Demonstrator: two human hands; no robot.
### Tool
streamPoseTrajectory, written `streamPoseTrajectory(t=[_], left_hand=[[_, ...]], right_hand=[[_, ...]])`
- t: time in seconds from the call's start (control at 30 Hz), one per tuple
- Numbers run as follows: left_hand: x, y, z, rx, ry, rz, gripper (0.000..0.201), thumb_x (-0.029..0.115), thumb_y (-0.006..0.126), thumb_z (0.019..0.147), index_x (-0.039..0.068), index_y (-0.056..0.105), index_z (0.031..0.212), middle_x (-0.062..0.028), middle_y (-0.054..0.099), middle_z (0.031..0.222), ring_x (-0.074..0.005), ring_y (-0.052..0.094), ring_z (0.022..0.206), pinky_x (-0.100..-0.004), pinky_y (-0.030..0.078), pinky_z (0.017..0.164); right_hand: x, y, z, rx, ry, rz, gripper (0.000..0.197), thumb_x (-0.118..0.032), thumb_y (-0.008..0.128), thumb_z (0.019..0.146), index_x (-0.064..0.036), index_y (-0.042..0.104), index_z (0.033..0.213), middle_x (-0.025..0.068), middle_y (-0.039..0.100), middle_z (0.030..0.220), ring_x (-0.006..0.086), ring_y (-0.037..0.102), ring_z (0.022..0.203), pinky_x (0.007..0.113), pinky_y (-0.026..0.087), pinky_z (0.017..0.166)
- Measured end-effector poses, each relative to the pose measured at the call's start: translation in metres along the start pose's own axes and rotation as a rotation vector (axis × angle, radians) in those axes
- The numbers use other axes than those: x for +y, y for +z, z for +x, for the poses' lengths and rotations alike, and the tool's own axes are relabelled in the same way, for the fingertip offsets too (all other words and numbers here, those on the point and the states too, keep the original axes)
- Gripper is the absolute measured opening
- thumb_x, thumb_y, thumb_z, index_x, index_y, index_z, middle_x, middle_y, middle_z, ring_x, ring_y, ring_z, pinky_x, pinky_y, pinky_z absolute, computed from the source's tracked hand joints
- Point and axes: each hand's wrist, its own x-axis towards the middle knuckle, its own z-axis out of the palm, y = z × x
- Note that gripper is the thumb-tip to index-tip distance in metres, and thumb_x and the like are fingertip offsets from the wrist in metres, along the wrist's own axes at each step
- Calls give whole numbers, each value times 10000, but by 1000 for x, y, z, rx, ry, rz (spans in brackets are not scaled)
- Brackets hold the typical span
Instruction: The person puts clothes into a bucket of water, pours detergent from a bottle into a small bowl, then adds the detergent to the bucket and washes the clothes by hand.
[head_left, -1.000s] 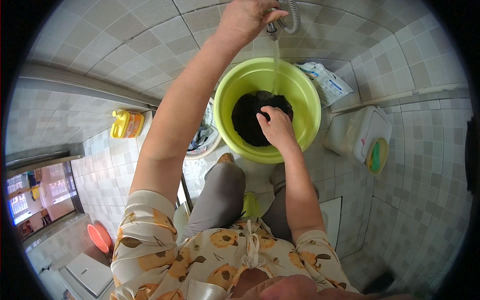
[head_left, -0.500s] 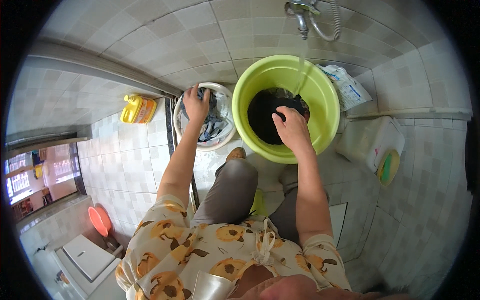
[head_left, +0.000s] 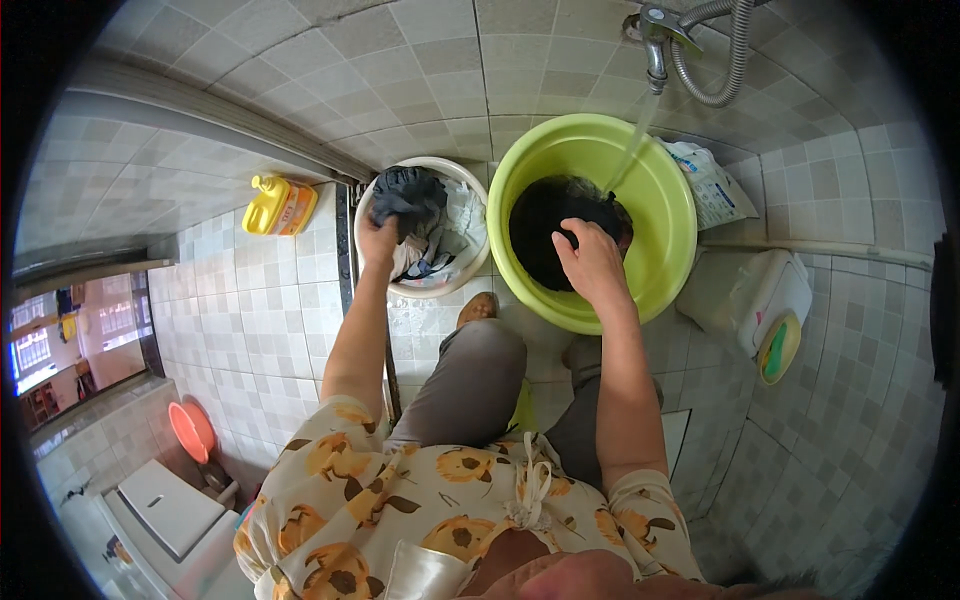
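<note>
My left hand (head_left: 378, 242) is closed on a dark grey garment (head_left: 410, 198), bunched up over the white basin (head_left: 483, 248). Beneath it in that basin lie more clothes (head_left: 432, 250), grey, blue and white. My right hand (head_left: 596, 262) hovers over the large lime-green tub (head_left: 678, 255), its fingers bent and apart, with nothing visible in them. Below that hand, dark cloth (head_left: 545, 235) lies at the tub's bottom; the hand partly hides it. From the tap (head_left: 655, 70) a stream of water runs into the tub.
A white plastic packet (head_left: 710, 190) leans by the tub's right side, near a pale bin (head_left: 745, 295) with a green-and-yellow item (head_left: 778, 348). A yellow bottle (head_left: 280, 205) stands on the left tiles, beyond a raised door sill (head_left: 347, 260). An orange basin (head_left: 192, 430) sits farther back left.
My left hand has closed on a dark grey garment and raised it from the clothes in the white basin. The right hand stays over the tub. The whole view has shifted slightly.
</note>
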Motion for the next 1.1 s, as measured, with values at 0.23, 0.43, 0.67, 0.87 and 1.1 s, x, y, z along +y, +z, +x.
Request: streamPoseTrajectory(t=[0.23,0.43,0.67,0.87,1.1], left_hand=[[86,-42,-1,-156,-341,-838,352,206,600,872,24,522,1163,-118,621,1082,-270,619,970,-416,517,834],[226,-41,-60,-296,-216,-887,392,283,605,891,6,556,1164,-126,637,1106,-270,629,997,-394,505,896],[355,-15,-153,-560,-44,-791,364,292,593,910,16,592,1147,-99,664,1044,-205,653,940,-330,515,864],[342,40,-160,-311,579,-187,300,266,542,963,-17,598,880,-20,555,677,-90,483,660,-262,429,620],[281,88,-121,-164,630,33,353,292,553,944,-40,584,827,-101,554,622,-125,478,594,-319,433,569]], right_hand=[[-5,5,-2,-10,-45,0,312,-276,559,903,-23,600,1081,201,607,1004,383,581,949,454,474,810],[-35,4,-3,-38,-202,318,369,-229,623,886,-29,566,1190,166,611,1072,226,634,729,314,503,715],[-44,-17,-10,-52,-300,1248,342,-150,549,932,24,506,1223,124,639,1049,195,664,817,303,554,703],[15,-71,-27,737,-18,847,232,-197,581,921,20,626,854,31,607,633,93,515,419,253,428,406],[52,-98,-52,1132,80,691,285,-190,482,894,58,597,814,146,655,791,240,605,715,365,461,677]])
